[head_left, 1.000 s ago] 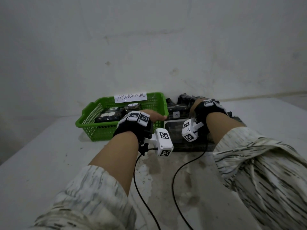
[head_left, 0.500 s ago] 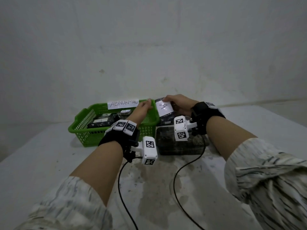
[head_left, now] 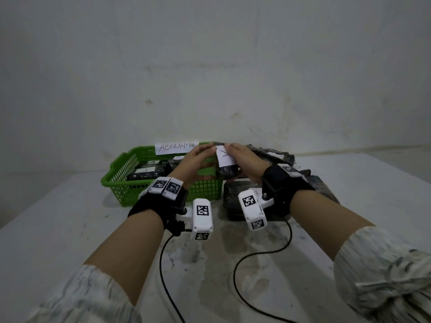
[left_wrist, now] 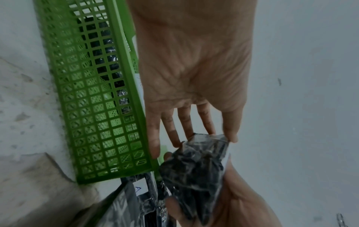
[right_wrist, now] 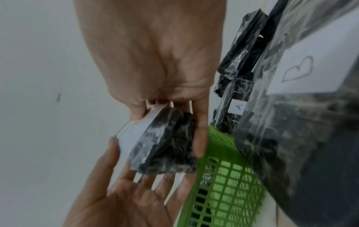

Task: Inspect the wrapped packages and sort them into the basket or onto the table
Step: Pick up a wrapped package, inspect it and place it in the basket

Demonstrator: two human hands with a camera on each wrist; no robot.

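Right hand fingers curled round a small dark package in crinkled clear film, thumb on its white paper label (one handwritten mark, probably "A"). Left hand fingers straight and spread, tips touching the package's far end. Package held in the air above the right end of the green plastic lattice basket, paper sign "ABNORMAL". Similar film-wrapped packages lie inside; more heaped on the pale stained bench, one label bearing a drawn heart.
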